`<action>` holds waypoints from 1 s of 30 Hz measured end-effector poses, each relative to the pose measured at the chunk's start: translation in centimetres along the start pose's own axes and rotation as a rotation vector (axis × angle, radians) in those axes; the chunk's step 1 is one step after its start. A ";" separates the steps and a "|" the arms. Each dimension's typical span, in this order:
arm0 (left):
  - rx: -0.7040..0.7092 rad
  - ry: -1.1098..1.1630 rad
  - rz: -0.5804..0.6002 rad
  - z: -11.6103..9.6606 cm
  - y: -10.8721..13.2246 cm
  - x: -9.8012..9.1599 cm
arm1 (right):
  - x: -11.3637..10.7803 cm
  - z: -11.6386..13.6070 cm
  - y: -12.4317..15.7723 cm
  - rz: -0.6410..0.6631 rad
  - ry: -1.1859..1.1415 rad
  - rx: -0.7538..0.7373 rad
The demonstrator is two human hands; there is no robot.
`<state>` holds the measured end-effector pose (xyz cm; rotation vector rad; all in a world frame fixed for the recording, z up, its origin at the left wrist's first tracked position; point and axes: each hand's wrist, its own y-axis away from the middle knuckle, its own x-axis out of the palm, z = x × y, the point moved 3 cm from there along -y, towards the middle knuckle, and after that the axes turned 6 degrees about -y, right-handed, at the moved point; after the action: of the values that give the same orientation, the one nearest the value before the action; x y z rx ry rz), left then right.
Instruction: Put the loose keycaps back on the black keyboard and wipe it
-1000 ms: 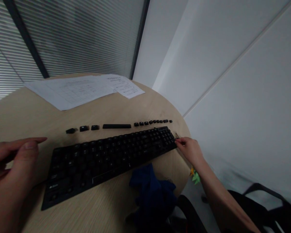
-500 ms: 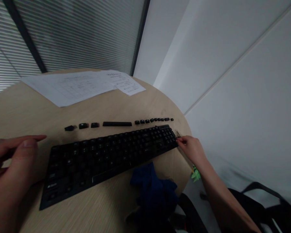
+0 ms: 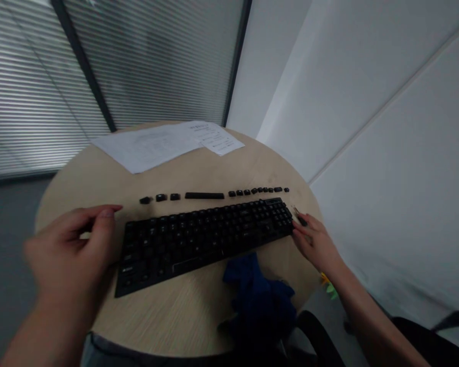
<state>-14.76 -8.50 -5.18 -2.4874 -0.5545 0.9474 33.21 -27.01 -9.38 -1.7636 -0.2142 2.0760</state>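
A black keyboard [image 3: 210,229] lies slanted across the round table, with gaps where some keys are off. Beyond its far edge runs a row of loose black keycaps [image 3: 175,197], with the long space bar [image 3: 204,195] among them. My left hand [image 3: 78,239] is beside the keyboard's left end, index finger stretched out and thumb close to it; I see nothing held. At the right end, my right hand [image 3: 314,239] pinches a small tool with thin wire prongs, apparently a keycap puller [image 3: 300,219]. The fingers partly cover it.
Printed paper sheets [image 3: 164,145] lie at the back of the wooden table [image 3: 168,321]. A crumpled blue cloth [image 3: 258,295] is at the near edge. Window blinds stand behind, a white wall [image 3: 386,127] to the right, and a dark chair [image 3: 416,331] at lower right.
The camera view has shifted, showing more of the table and my left hand. My right hand has turned, tilting the puller so its dark part shows. The keyboard and keycaps keep their arrangement.
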 end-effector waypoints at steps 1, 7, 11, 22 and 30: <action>0.050 0.016 -0.032 -1.0 0.0 -0.4 | 0.2 -0.1 0.2 -0.009 0.011 -0.034; 0.139 0.001 -0.024 -0.8 -0.3 -0.4 | 0.6 -1.0 1.9 -0.156 0.055 -0.050; 0.116 -0.032 0.005 -0.7 -1.6 -1.1 | 2.1 -1.9 2.9 -0.084 0.085 -0.091; 0.166 -0.228 0.638 0.3 -7.5 4.4 | -2.8 6.8 -5.4 -0.192 -0.082 -0.264; 0.234 -0.181 0.705 1.3 -7.0 6.1 | 1.4 26.2 -16.3 0.291 -0.274 -0.541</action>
<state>-12.97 0.68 -5.65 -2.4098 0.4076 1.3986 10.89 -7.97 0.34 -1.8752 -0.6909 2.6597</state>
